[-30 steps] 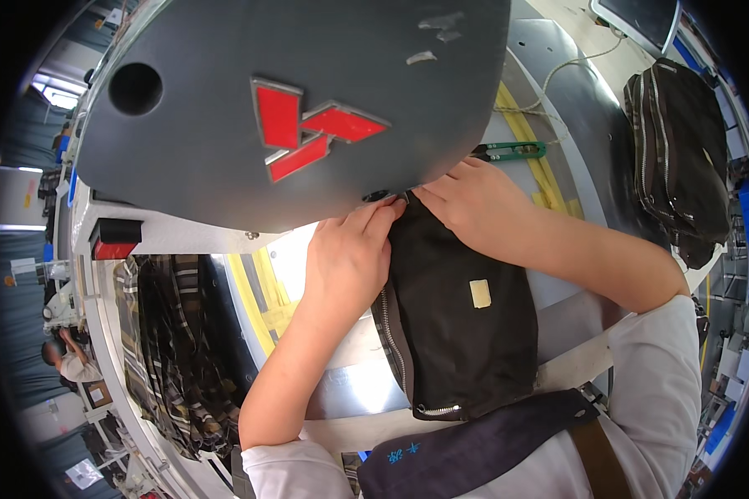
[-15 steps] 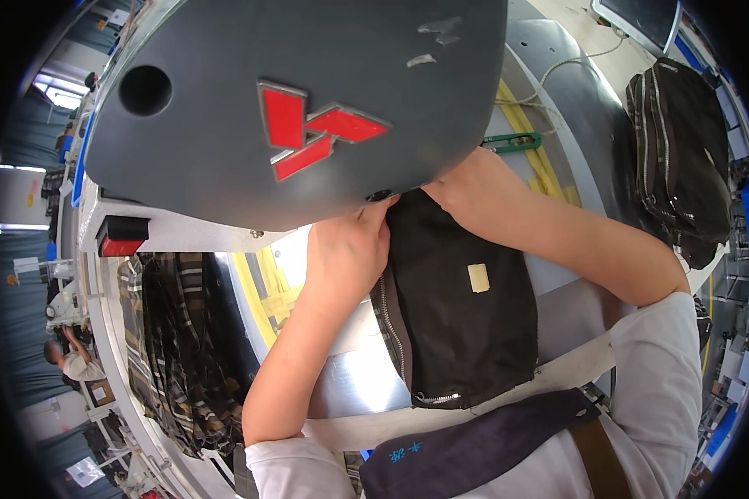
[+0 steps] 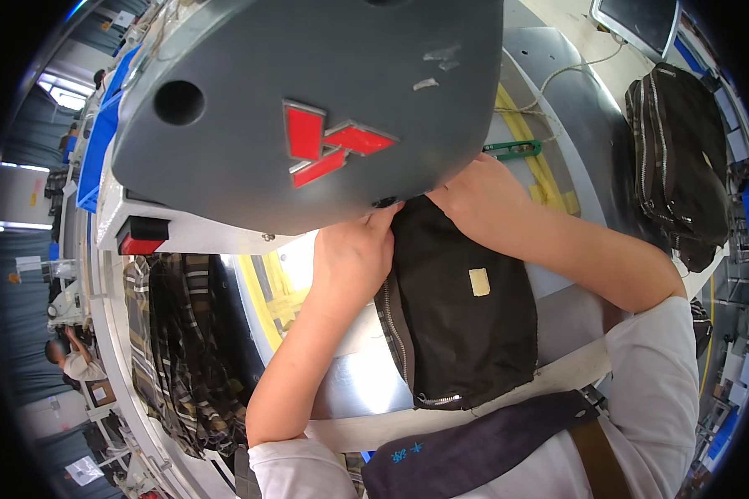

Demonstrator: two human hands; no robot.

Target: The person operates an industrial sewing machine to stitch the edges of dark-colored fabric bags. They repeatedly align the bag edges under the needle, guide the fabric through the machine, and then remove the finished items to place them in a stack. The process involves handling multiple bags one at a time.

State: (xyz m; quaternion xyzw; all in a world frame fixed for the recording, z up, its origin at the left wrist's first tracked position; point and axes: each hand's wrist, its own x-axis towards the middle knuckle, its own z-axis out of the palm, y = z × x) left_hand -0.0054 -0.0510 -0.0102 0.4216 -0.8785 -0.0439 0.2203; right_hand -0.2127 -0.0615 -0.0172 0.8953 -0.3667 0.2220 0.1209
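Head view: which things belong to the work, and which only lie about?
Apparently in use:
left hand
right hand
black zippered fabric
grey machine head

Probably lying about:
plaid fabric
dark zippered pieces at right
green snips (unclear whether held)

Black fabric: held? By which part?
Left hand and right hand touch the far end of the black fabric; fingers partly hidden, grip or press can't be told.

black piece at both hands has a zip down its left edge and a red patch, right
The head view shows a pale yellow patch, not red. The black piece at the left hand and right hand has a zip down its left edge.
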